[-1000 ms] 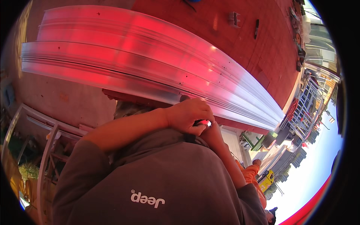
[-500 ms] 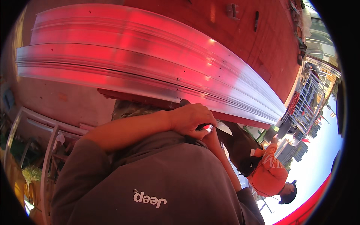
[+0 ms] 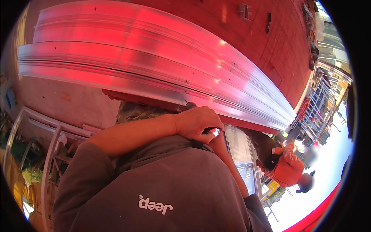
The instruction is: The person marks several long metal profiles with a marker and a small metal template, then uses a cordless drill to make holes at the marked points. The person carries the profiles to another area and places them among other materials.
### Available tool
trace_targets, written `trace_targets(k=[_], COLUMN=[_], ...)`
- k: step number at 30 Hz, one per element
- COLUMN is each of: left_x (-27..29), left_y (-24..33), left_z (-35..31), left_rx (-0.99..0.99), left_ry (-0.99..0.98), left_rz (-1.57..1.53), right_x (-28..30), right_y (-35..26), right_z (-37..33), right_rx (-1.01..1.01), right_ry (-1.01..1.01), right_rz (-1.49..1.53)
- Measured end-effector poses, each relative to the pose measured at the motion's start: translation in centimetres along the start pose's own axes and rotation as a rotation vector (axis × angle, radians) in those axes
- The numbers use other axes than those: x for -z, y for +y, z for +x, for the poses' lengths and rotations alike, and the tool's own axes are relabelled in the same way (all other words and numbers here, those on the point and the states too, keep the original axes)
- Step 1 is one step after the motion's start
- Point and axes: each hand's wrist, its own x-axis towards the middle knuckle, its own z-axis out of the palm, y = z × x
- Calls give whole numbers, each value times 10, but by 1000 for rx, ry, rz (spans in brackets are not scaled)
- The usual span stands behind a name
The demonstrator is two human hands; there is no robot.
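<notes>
My left hand (image 3: 199, 121) is closed in front of my waist, its fingers curled down. A dark object with a red and a bright patch (image 3: 211, 131) shows beneath the fingers; its kind is hidden. A dark rounded tip (image 3: 190, 105) sticks out beyond the knuckles, and I cannot tell if it belongs to the same object. My right hand (image 3: 217, 142) lies against the left, mostly covered by it, so its fingers do not show. Just beyond both hands lie long silvery aluminium profiles (image 3: 154, 63) with small holes, reflecting red.
A red beam (image 3: 131, 97) runs under the profiles' near edge. On the red surface (image 3: 232, 34) beyond lie a short profile piece (image 3: 244, 12) and a black pen-like object (image 3: 269, 23). Metal railing (image 3: 52, 154) stands left. A co-worker in orange (image 3: 288, 170) is at right.
The co-worker at right has shifted farther right, uncovering a pale ribbed panel behind. My hands keep the same place and pose. The view has shifted slightly.
</notes>
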Motion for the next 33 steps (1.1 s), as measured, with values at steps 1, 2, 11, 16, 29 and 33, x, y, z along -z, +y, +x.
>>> trace_targets(k=[1,2,11,16,29,33], left_x=[0,0,-3,-4,0,5], left_y=[-1,-1,-7,-12,-15,-12], left_z=[1,1,-1,-7,-9,-10], left_rx=[-7,-13,-59,-118,-165,-108], left_ry=[4,8,32,102,115,54], left_rz=[-1,-2,34,4,-14,6], right_x=[0,0,0,2,0,-2], right_y=[-1,-4,-16,-15,11,-6], right_z=[1,2,2,-3,-8,-4], right_rx=[-3,4,2,-85,-28,-62], right_ry=[4,-4,-48,-83,-123,-93], right_rz=[3,-1,-166,-292,-303,-222])
